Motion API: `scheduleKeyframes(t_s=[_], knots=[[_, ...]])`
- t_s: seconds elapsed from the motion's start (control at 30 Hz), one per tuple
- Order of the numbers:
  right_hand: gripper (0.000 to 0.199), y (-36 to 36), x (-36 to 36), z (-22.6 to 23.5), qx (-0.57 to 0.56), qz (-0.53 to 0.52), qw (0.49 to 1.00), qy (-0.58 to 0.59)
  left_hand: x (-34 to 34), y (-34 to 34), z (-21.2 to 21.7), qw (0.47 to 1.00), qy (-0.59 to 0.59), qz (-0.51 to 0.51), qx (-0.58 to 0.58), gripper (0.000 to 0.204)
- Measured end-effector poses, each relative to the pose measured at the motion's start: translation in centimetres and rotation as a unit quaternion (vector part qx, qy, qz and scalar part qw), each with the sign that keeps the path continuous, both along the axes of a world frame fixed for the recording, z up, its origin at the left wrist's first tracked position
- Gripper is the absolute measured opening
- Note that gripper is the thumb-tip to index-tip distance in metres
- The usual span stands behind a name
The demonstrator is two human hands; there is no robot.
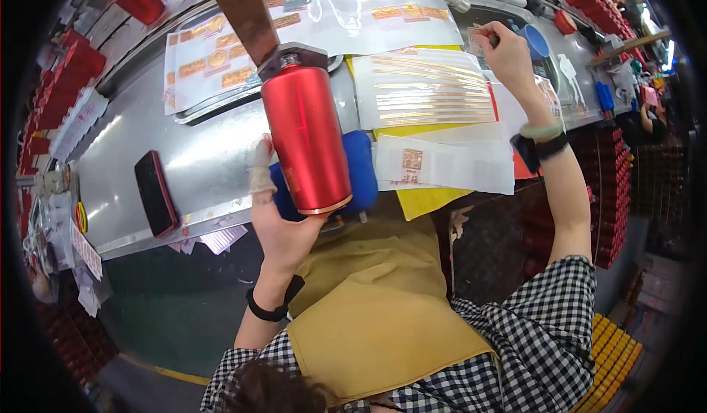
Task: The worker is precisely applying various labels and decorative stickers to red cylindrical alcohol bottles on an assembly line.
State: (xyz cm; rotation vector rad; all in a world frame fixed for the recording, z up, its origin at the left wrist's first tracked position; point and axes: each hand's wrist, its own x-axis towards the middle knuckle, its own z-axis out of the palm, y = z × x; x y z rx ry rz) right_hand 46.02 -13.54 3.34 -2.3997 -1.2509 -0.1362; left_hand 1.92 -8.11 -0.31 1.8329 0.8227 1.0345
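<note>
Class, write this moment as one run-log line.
left hand: touching red bottle | right hand: curled, contents unclear | on table: phone, gold-strip sheet

Metal table (110,173), phone (156,193), metal tray (221,106)

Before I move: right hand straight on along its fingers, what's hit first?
Past the small piece at its fingers, the right hand would likely meet the white sheet with gold emblems; depth is unclear, it might pass above.
</note>
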Motion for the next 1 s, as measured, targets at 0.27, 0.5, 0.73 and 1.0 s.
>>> scheduleKeyframes(t_s=[0.27,0.5,0.73,1.0], knots=[[0.010,-0.4,-19.0,6.8,0.084,0.238,0.951,0.178,-1.4,1.2,-0.9,0.993,0.029,-0.080,-0.078,0.114],[0.019,3.4,-24.1,6.2,0.030,0.252,0.887,0.385,-1.8,3.7,2.0,0.977,0.048,-0.195,-0.079,0.110],[0.023,5.2,-24.3,4.0,0.069,0.220,0.902,0.364,2.1,4.9,3.7,0.943,-0.099,-0.101,-0.302,0.067],[0.047,6.1,-23.4,1.9,0.134,0.149,0.843,0.500,2.8,4.8,4.0,0.919,-0.141,-0.073,-0.362,0.066]])
